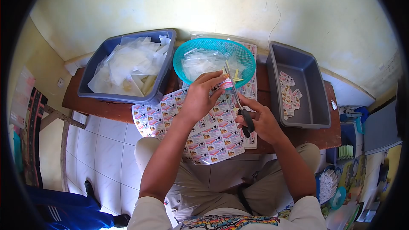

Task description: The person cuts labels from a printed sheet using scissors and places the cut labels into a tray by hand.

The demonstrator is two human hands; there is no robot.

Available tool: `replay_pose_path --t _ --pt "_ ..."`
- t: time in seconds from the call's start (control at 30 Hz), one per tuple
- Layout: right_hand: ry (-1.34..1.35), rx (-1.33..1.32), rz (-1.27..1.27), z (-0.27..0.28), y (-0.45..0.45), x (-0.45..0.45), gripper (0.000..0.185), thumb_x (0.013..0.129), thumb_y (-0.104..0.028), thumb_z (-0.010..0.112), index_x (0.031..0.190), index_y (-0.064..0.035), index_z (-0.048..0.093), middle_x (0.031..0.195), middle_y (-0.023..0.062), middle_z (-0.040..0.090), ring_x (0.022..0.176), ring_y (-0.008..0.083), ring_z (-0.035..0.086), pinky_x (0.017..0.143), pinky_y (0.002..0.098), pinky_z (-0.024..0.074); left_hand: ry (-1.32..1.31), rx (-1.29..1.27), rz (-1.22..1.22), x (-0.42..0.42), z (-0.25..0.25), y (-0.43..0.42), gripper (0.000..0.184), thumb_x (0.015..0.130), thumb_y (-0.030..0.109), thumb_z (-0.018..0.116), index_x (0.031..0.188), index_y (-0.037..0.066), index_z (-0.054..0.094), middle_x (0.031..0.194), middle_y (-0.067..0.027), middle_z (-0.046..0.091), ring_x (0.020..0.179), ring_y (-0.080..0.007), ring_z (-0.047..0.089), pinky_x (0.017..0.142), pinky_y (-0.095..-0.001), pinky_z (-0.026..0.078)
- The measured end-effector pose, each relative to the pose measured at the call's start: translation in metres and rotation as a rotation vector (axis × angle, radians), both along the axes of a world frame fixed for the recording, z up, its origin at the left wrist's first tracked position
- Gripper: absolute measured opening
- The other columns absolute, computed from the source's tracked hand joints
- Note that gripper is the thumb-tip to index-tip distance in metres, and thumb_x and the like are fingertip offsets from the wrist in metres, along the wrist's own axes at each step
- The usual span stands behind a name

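Note:
My right hand point(260, 121) grips black-handled scissors point(247, 123), their blades pointing up and away toward the basket. Between the fingers of my left hand point(203, 94) is a small printed label strip point(225, 83), right beside the blades. Below both hands, a large printed label sheet point(208, 142) hangs over the table's front edge toward my lap; it repeats the same small design in rows. Just beyond the hands sits a turquoise basket point(179, 69) with clear plastic pieces and thin yellowish trimmings inside.
A grey tub point(162, 86) full of translucent plastic bags stands at the left of the brown wooden table point(102, 108). On the right, another grey tub point(316, 102) holds cut labels point(289, 96). Another person's blue-clad leg point(68, 204) shows at lower left.

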State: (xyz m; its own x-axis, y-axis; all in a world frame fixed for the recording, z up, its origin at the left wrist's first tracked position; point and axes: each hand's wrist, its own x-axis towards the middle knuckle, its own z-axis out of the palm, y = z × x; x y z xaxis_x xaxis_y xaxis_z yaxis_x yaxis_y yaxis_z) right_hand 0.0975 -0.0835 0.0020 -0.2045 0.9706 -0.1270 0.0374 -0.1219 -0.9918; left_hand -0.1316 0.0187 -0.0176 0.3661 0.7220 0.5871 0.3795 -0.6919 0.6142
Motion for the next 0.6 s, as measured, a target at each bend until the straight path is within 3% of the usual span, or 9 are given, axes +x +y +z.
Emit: replay_pose_path --t 0.1,0.27,0.6 --pt "-0.027 -0.015 0.001 -0.0012 -0.0012 0.0008 0.081 0.097 -0.019 0.086 0.166 -0.0087 0.045 0.141 0.0090 0.061 0.101 0.0146 0.070 0.087 0.0317 0.0623 0.002 -0.015 -0.001 0.0009 -0.0001 -0.0019 0.045 0.088 0.004 0.086 0.132 0.008 0.077 0.140 -0.0168 0.072 0.129 -0.0357 0.069 0.109 -0.0440 0.057" --pt "-0.014 0.018 -0.003 -0.0027 -0.0019 -0.0006 0.078 0.096 -0.014 0.086 0.164 -0.0054 0.048 0.135 0.0115 0.059 0.107 0.0186 0.073 0.082 0.0280 0.0631 0.004 -0.012 -0.002 0.0000 -0.0027 -0.0014 0.045 0.088 0.004 0.086 0.131 0.008 0.077 0.140 -0.0168 0.072 0.129 -0.0357 0.069 0.109 -0.0440 0.057" --pt "-0.028 0.033 -0.001 -0.0059 -0.0013 -0.0005 0.078 0.097 -0.016 0.086 0.164 -0.0065 0.048 0.135 0.0115 0.059 0.105 0.0175 0.073 0.081 0.0279 0.0627 -0.003 0.016 -0.012 -0.0008 -0.0014 -0.0037 0.045 0.087 0.003 0.085 0.130 0.005 0.076 0.137 -0.0178 0.072 0.125 -0.0382 0.069 0.106 -0.0455 0.057"
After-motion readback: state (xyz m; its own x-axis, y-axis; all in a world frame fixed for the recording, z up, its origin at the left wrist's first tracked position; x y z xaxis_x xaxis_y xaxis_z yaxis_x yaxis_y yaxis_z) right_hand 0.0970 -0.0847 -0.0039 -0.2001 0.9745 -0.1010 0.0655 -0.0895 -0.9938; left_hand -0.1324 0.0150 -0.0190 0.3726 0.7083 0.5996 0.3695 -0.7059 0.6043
